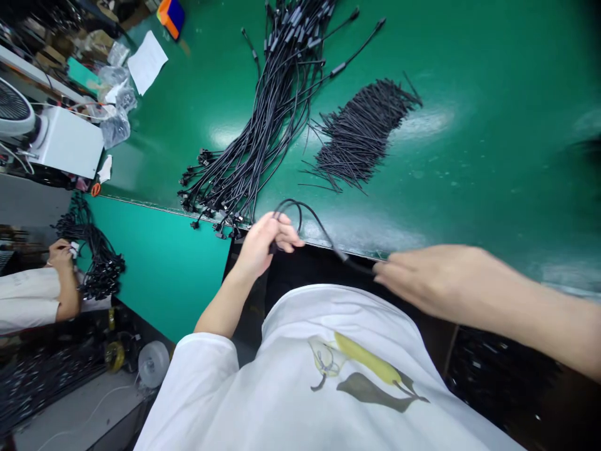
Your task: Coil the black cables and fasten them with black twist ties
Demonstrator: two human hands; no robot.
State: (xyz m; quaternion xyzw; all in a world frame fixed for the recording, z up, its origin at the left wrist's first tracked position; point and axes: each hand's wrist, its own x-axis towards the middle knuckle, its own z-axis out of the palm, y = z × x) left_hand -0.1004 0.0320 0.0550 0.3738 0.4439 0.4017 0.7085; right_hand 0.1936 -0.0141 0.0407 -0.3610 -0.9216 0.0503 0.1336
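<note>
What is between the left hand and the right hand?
A black cable spans from the left hand to the right hand, looping near the left, with a grey sleeve nearer the right; the head view shows this.

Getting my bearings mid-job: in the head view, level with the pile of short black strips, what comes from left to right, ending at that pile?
White fan, white box, clear plastic bag, bundle of black cables, pile of short black strips.

Off to my left I see a fan point(14, 108) beside a white box point(70, 144), clear plastic bags point(115, 129) near a white paper sheet point(147, 62), an orange-and-blue block point(171, 17), orange-handled scissors point(96, 189), a co-worker's arm point(69, 288) by a black cable bundle point(101, 250), a white spool point(153, 364) near a yellow tape roll point(114, 357)
</note>
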